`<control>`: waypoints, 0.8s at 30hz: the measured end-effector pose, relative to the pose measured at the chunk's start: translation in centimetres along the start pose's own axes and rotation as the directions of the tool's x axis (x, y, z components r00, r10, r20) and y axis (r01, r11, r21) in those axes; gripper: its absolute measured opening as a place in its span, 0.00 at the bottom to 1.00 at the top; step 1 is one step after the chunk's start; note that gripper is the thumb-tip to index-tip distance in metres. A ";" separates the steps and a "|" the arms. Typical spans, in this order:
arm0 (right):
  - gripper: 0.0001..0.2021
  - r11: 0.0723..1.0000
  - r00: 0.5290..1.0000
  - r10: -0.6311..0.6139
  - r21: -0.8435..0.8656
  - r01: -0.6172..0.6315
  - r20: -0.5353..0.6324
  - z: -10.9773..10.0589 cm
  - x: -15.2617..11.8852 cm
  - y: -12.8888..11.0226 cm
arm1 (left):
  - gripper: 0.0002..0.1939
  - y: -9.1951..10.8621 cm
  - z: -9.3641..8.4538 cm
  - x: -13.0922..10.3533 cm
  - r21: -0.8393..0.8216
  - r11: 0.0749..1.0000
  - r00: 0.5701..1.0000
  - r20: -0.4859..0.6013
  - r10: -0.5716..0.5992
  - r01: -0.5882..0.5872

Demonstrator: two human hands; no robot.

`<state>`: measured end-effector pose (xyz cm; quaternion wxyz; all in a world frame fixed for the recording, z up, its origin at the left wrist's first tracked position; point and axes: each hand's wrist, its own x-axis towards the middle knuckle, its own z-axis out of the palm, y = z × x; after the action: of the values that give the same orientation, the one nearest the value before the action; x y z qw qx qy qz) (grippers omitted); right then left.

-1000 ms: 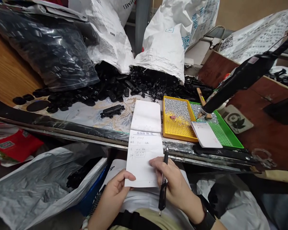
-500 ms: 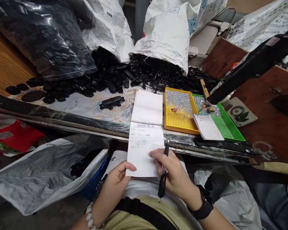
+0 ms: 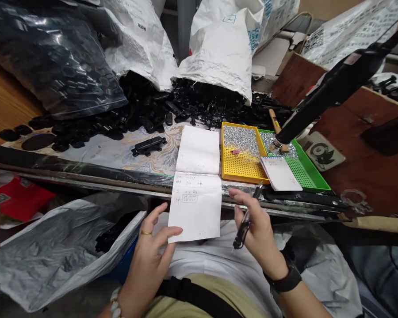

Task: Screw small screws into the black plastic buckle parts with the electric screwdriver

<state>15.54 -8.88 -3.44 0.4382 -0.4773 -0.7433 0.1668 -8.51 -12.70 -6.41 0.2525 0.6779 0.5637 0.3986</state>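
So the open flip-top notepad (image 3: 196,184) sits between the hands, long axis pointing away from the body. Left hand (image 3: 150,252) is nearer, fingers loosely spread with one tip over the near-left corner (can't tell if it's really pinching), while the right hand (image 3: 261,234), gripping a pen (image 3: 243,231), hangs just off the right edge.

Single camera, worn on the head; looks forward and down across the lap (image 3: 205,260). Close range: left hand (image 3: 146,260) and right hand (image 3: 260,234) low in view, on the near side. Counter (image 3: 99,154) beyond, crossing left to right, seen from above. Far side: sacks (image 3: 217,53), cut by the top edge. Wide field.
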 end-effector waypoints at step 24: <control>0.15 0.999 0.999 0.008 0.034 -0.010 0.042 1.7 0.4 0.9 | 0.18 -2.8 1.3 3.9 -0.360 0.733 0.816 0.248 -0.522 0.578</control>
<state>14.64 -7.85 -4.76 0.4301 -0.4693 -0.7471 0.1914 -8.80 -8.11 -8.36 0.5346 0.4343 0.6220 0.3723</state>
